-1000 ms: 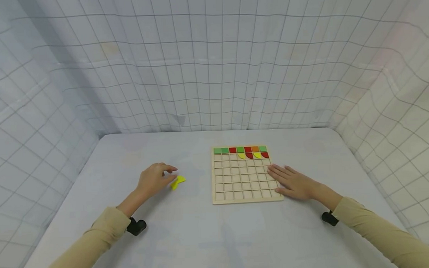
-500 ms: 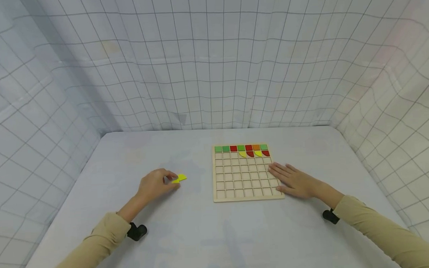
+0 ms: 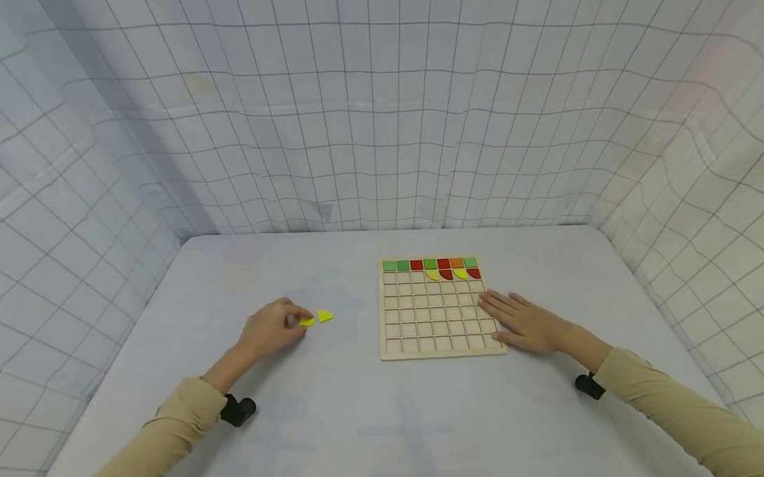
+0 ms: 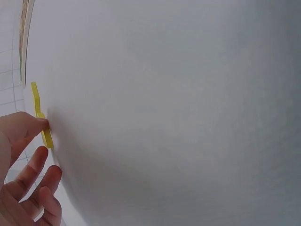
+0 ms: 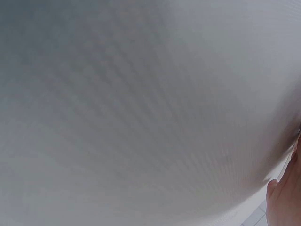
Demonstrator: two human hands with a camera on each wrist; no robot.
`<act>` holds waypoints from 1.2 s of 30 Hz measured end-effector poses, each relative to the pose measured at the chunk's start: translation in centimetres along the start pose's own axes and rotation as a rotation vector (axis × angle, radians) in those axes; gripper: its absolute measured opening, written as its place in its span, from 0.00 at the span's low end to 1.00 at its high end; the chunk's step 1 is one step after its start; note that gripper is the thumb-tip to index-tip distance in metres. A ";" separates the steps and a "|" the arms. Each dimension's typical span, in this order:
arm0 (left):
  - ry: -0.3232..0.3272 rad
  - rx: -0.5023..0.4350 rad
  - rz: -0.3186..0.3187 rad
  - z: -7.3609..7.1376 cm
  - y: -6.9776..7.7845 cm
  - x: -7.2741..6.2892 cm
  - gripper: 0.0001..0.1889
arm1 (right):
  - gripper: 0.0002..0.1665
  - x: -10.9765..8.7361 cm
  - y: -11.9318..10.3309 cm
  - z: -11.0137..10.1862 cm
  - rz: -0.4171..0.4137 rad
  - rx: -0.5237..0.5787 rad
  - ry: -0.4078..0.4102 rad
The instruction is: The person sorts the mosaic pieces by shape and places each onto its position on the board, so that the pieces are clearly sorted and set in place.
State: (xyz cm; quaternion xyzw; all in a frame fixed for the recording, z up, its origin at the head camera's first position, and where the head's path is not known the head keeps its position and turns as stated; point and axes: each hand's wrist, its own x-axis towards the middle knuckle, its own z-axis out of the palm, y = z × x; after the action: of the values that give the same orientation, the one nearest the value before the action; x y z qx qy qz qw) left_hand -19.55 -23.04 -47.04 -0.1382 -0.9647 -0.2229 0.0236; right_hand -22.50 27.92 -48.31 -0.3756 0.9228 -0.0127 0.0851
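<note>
My left hand (image 3: 272, 329) pinches a yellow quarter-circle tile (image 3: 306, 322) between thumb and fingers, low over the table left of the board. Just to its right lies a second yellow quarter-circle tile (image 3: 324, 315). In the left wrist view the pinched yellow tile (image 4: 47, 136) shows edge-on under the thumb. My right hand (image 3: 527, 325) rests with straight fingers on the right edge of the wooden grid board (image 3: 418, 355). Green, red and orange square tiles fill its top row. Yellow and red quarter-circle tiles (image 3: 446, 274) sit in the right part of the second row.
The white-covered table (image 3: 350, 422) ends at a back edge below a checked white curtain (image 3: 378, 126), which also hangs at both sides. Each wrist wears a small black camera, such as the left one (image 3: 238, 410).
The two yellow tiles lay overlapped; now they are apart. My left hand has closed its thumb and fingers on one and drawn it slightly left. The right hand stays on the board.
</note>
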 end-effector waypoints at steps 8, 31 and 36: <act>0.022 -0.022 -0.073 0.0 -0.3 0.0 0.20 | 0.41 -0.1 -0.1 0.0 -0.021 -0.002 0.026; 0.035 -0.141 -0.299 0.8 -0.2 0.6 0.21 | 0.41 0.0 0.1 -0.1 -0.015 -0.023 0.026; 0.033 -0.150 -0.315 0.8 -0.1 0.5 0.22 | 0.41 0.0 0.2 0.1 -0.008 -0.027 0.017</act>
State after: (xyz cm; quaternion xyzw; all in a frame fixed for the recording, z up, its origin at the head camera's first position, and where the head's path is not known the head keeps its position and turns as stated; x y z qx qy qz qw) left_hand -20.02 -22.66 -47.79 0.0169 -0.9546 -0.2974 -0.0060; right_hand -22.61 28.02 -48.44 -0.3802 0.9221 -0.0039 0.0720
